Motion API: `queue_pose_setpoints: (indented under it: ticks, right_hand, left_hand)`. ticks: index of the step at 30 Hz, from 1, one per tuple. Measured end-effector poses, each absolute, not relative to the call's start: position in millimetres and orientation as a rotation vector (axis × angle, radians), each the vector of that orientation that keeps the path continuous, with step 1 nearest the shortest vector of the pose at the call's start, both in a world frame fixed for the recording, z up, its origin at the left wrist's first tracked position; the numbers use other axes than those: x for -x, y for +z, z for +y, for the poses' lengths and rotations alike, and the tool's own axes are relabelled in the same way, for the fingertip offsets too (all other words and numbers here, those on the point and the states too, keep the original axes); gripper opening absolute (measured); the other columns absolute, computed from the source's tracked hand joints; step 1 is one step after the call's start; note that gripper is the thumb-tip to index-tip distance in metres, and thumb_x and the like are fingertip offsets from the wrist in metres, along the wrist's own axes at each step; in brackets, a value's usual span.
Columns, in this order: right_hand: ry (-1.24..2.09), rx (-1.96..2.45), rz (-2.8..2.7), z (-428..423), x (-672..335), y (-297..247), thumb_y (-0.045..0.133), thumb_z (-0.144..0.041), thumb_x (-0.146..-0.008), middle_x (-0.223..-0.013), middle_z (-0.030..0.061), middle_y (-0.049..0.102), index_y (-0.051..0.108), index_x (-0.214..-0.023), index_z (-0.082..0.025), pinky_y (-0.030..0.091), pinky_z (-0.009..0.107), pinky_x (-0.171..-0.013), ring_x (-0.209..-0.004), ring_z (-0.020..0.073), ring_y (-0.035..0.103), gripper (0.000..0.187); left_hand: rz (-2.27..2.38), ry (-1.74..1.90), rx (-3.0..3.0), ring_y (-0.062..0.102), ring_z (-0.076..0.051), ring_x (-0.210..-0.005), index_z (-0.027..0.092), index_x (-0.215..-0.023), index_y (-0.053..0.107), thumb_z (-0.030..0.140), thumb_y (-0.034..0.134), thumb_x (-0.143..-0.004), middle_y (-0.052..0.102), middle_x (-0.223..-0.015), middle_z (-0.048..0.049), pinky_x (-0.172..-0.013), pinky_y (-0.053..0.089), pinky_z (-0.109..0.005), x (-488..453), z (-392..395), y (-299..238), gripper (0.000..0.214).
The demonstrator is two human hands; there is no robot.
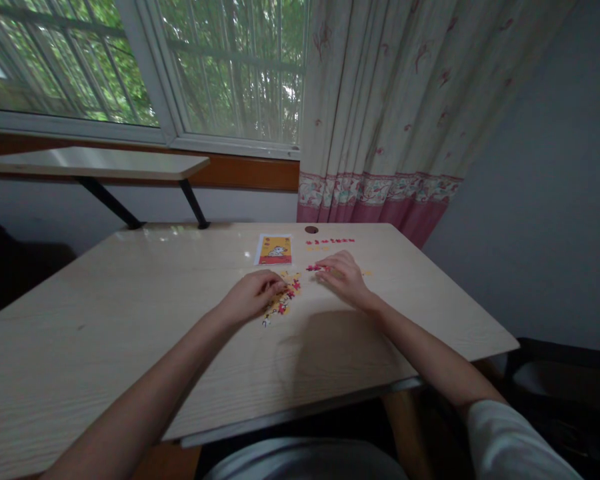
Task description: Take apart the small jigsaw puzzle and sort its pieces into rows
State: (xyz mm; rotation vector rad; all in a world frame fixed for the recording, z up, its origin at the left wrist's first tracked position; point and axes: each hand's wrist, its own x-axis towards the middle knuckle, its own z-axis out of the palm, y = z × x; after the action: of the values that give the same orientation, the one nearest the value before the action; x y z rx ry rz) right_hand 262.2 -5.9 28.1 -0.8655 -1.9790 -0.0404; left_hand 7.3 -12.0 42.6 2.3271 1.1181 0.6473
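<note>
Small jigsaw puzzle pieces [283, 308] in red, yellow and white lie in a loose pile at the middle of the table. My left hand [255, 295] is at the pile's left side, its fingers curled and thumb drawn in; whatever is between the tips is hidden. To the right, my right hand [344, 275] reaches over the table with thumb and forefinger closed around a red puzzle piece [325, 268]. Beyond it runs a row of red pieces [330, 242], with a short line of yellow pieces [318, 249] just below. A picture card [275, 248] showing a white animal on yellow lies behind the pile.
The pale wooden table [180, 373] has a round cable hole [311, 230] near its back edge. A raised shelf [105, 162] on black supports stands at the back left. Behind are a barred window [230, 73] and a flowered curtain [380, 120].
</note>
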Motion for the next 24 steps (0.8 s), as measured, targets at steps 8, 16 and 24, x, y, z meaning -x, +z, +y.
queue_pose_setpoints:
  ticks: [8, 16, 24]
  right_hand:
    - [-0.121, 1.016, -1.853, 4, -292, 36, 0.063, -0.039, -0.078, -0.085, 0.002, 0.065, 0.068, -0.087, -0.029, 0.038, 0.04, -0.087, -0.085, 0.0196, 0.056, 0.014]
    - [-0.09, 1.102, -1.884, 17, -305, 28, 0.063, -0.035, -0.079, -0.092, 0.0041, 0.067, 0.068, -0.091, -0.026, 0.036, 0.04, -0.09, -0.091, 0.0199, 0.057, 0.016]
    - [0.259, 1.498, -2.115, 44, -338, 0, 0.064, -0.036, -0.076, -0.091, 0.0051, 0.069, 0.071, -0.087, -0.021, 0.042, 0.033, -0.084, -0.089, 0.0193, 0.06, 0.02]
  left_hand:
    - [1.321, 0.437, -2.723, 0.056, -0.018, -0.078, 0.017, -0.089, 0.064, 0.038, 0.035, -0.088, 0.062, -0.087, -0.0083, -0.067, 0.04, -0.027, 27, 9, 40, 0.036]
    - [1.296, 0.411, -2.729, 0.054, -0.017, -0.069, 0.017, -0.08, 0.063, 0.04, 0.035, -0.088, 0.061, -0.078, -0.0072, -0.061, 0.038, -0.027, 27, 9, 37, 0.037]
    - [1.304, 0.395, -2.744, 0.054, -0.017, -0.069, 0.017, -0.081, 0.063, 0.038, 0.036, -0.087, 0.061, -0.078, -0.0073, -0.061, 0.039, -0.026, 28, 11, 37, 0.035]
